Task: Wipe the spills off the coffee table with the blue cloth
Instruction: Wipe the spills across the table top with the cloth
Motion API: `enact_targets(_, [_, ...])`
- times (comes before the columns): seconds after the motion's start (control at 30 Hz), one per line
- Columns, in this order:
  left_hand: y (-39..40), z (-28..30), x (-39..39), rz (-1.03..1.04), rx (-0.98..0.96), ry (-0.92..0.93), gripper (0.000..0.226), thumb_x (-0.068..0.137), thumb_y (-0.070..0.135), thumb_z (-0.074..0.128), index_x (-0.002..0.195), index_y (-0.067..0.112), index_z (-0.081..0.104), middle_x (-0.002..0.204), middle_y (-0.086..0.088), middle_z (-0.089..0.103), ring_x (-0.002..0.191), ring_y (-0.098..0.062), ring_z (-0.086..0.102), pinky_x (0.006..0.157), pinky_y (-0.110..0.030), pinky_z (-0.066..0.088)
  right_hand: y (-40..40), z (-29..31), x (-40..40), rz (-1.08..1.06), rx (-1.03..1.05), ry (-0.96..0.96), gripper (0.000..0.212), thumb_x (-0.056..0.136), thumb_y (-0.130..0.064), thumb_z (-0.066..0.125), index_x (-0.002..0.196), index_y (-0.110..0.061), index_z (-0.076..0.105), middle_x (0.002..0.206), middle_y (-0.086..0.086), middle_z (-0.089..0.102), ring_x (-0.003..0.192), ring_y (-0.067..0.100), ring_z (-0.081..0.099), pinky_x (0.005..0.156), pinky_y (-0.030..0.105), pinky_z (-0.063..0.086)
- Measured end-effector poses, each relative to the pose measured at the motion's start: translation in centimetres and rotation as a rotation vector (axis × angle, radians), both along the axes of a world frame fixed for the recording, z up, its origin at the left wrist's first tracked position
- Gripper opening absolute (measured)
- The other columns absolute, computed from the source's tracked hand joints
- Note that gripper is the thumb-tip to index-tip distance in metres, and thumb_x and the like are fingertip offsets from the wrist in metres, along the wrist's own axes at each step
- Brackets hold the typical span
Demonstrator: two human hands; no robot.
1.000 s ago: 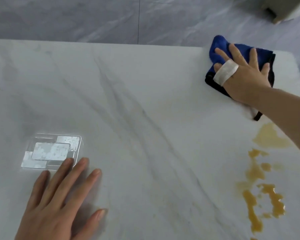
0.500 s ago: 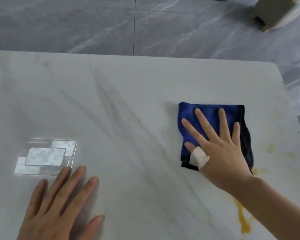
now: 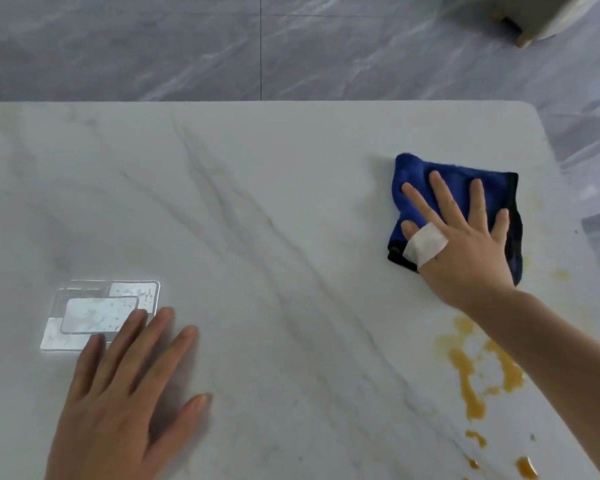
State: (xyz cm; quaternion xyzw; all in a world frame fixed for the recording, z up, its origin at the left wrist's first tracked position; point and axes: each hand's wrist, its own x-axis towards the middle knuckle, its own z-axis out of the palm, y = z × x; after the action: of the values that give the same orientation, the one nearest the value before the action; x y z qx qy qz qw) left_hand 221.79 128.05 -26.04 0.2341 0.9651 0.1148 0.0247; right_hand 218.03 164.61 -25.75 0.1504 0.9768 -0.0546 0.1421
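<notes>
Since half a second ago I see the blue cloth (image 3: 426, 181) shifted toward the far right part of the tabletop (image 3: 291, 209), with the right hand (image 3: 465, 251) riding on it; a second ago it sat up against the far right edge. Now the cloth lies folded and flat near the rounded far right corner, its dark hem showing along the right and near sides. My read on the right hand: palm down, fingers (image 3: 444, 195) straight and spread apart, pressing on the cloth rather than curling round it. A white bandage (image 3: 425, 242) wraps the thumb.

The yellow-brown spill (image 3: 465, 372) lies on the near right part of the tabletop, nearer to me than the cloth and apart from it, partly crossed by the right forearm. Smaller drops (image 3: 525, 467) trail toward the near edge, and faint yellowish smears (image 3: 560, 274) show just right of the cloth.

The left hand (image 3: 118, 403) rests flat on the near left of the tabletop, fingers straight and slightly spread, holding nothing. Its fingertips overlap the near edge of a clear glass coaster (image 3: 101, 310), a rectangular piece with frosted patches.

Beyond the tabletop I see grey marbled floor tiles (image 3: 153, 46), and the foot of a pale piece of furniture (image 3: 534, 15) at the top right
</notes>
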Motion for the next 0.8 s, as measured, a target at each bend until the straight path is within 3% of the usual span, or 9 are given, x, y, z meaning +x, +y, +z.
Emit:
enact_targets(0.1, [0.0, -0.1, 0.2, 0.006, -0.004, -0.015, 0.064, 0.088, 0.064, 0.027, 0.133, 0.022, 0.046, 0.143, -0.005, 0.044, 0.136, -0.024, 0.032, 0.11, -0.05, 0.022, -2.9, 0.4, 2.7, 0.091, 0.009, -0.011, 0.051, 0.086, -0.062, -0.006, 0.133, -0.052, -0.022, 0.157, -0.01, -0.01, 0.142, 0.037, -0.016, 0.109, 0.063, -0.001])
enact_targets(0.2, [-0.1, -0.3, 0.2, 0.011, -0.028, -0.03, 0.069, 0.089, 0.065, 0.025, 0.131, 0.017, 0.052, 0.144, -0.006, 0.043, 0.136, -0.024, 0.032, 0.109, -0.051, 0.022, -6.9, 1.2, 5.2, 0.299, -0.027, 0.012, 0.058, 0.088, -0.051, 0.023, 0.144, -0.036, 0.025, 0.153, 0.001, 0.028, 0.136, 0.051, 0.018, 0.099, 0.073, 0.019])
enact_targets(0.27, [-0.2, -0.3, 0.2, 0.007, -0.039, -0.022, 0.069, 0.089, 0.064, 0.025, 0.131, 0.016, 0.052, 0.144, -0.006, 0.042, 0.135, -0.026, 0.033, 0.108, -0.052, 0.022, -8.4, 1.2, 5.5, 0.4, 0.009, -0.003, 0.056, 0.089, -0.051, 0.025, 0.14, -0.033, 0.038, 0.149, 0.001, 0.037, 0.132, 0.052, 0.027, 0.095, 0.074, 0.026])
enact_targets(0.33, [-0.3, -0.4, 0.1, -0.014, -0.045, -0.005, 0.068, 0.09, 0.063, 0.025, 0.132, 0.016, 0.049, 0.144, -0.007, 0.042, 0.135, -0.027, 0.033, 0.107, -0.052, 0.023, -8.5, 1.2, 4.2, 0.44, 0.018, -0.03, 0.058, 0.089, -0.055, 0.017, 0.143, -0.038, 0.028, 0.154, -0.001, 0.027, 0.136, 0.052, 0.017, 0.098, 0.073, 0.02])
enact_targets(0.4, [-0.4, -0.6, 0.2, -0.031, -0.055, 0.008, 0.067, 0.09, 0.063, 0.025, 0.134, 0.018, 0.046, 0.144, -0.007, 0.042, 0.135, -0.027, 0.032, 0.107, -0.052, 0.022, -7.6, 0.4, 2.8, 0.467, 0.035, 0.004, 0.062, 0.084, -0.065, 0.003, 0.144, -0.048, -0.003, 0.158, -0.007, -0.001, 0.14, 0.046, -0.009, 0.105, 0.07, 0.001])
enact_targets(0.47, [-0.5, -0.7, 0.2, -0.022, -0.063, 0.001, 0.067, 0.09, 0.064, 0.024, 0.135, 0.019, 0.044, 0.145, -0.007, 0.04, 0.136, -0.027, 0.031, 0.108, -0.051, 0.021, -6.8, -0.4, 1.9, 0.467, 0.047, 0.048, 0.064, 0.078, -0.07, -0.006, 0.137, -0.052, -0.02, 0.156, -0.013, -0.015, 0.139, 0.039, -0.022, 0.106, 0.066, -0.007])
enact_targets(0.8, [-0.2, -0.2, 0.2, 0.025, -0.053, -0.082, 0.07, 0.089, 0.065, 0.021, 0.134, 0.018, 0.048, 0.146, -0.004, 0.039, 0.139, -0.021, 0.024, 0.113, -0.041, 0.012, -4.3, -0.1, 4.8, 0.107, 0.012, 0.019, 0.06, 0.086, -0.065, 0.005, 0.137, -0.049, -0.023, 0.156, -0.012, -0.016, 0.141, 0.032, -0.022, 0.112, 0.062, -0.006])
